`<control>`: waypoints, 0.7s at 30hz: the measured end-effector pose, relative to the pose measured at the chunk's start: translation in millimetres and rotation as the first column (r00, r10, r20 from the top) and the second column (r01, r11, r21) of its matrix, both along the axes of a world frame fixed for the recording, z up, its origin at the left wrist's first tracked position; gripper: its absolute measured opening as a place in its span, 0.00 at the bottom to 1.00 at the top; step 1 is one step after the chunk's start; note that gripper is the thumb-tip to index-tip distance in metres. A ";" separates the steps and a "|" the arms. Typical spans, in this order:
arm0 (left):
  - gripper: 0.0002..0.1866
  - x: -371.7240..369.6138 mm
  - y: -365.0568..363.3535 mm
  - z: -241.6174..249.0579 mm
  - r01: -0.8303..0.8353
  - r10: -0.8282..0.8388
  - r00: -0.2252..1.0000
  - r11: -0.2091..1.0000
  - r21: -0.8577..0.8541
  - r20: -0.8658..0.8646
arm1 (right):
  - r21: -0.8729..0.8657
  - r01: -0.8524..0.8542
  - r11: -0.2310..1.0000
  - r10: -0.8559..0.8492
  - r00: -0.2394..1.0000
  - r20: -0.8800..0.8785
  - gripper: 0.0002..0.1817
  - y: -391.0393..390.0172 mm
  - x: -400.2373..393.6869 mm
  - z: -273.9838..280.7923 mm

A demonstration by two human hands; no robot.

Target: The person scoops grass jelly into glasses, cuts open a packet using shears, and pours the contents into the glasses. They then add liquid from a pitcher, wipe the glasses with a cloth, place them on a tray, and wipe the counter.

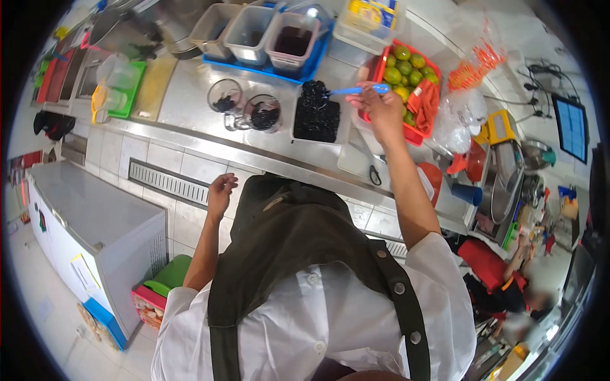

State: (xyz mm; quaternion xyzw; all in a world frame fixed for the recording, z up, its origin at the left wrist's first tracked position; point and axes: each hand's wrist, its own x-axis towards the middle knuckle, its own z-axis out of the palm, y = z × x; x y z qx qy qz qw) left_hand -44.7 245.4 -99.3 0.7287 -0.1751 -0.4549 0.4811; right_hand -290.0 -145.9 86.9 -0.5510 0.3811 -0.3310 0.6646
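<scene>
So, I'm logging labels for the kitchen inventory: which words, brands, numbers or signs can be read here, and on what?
No text can be read.
Yellow-and-blue packet at the clear plastic tub: print too small.
Lit blue rectangular screen: too small.
Yellow-edged white sheet on the white chest freezer: too blurred.

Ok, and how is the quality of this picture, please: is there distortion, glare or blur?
Head view: strong fisheye bending, with black rounded borders; pale reflections on the steel counter; the dark shreds lose some detail in their blackness; blurred patches over the co-workers at the right.
</scene>
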 end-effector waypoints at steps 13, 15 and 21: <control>0.18 106.1 -154.7 91.5 -0.266 0.343 0.936 0.841 -0.471 0.083 | -0.761 -0.424 0.491 0.290 0.903 -0.316 0.10 72.6 175.3 -18.3; 0.17 112.2 -166.7 90.4 -0.110 0.227 0.954 0.872 -0.478 0.195 | -0.839 -0.491 0.236 0.286 0.860 -0.423 0.12 83.6 167.2 -22.8; 0.14 123.0 -172.7 75.5 -0.042 0.161 0.967 0.867 -0.496 0.199 | -0.892 -0.439 0.110 0.127 0.896 -0.426 0.20 105.8 147.7 -33.9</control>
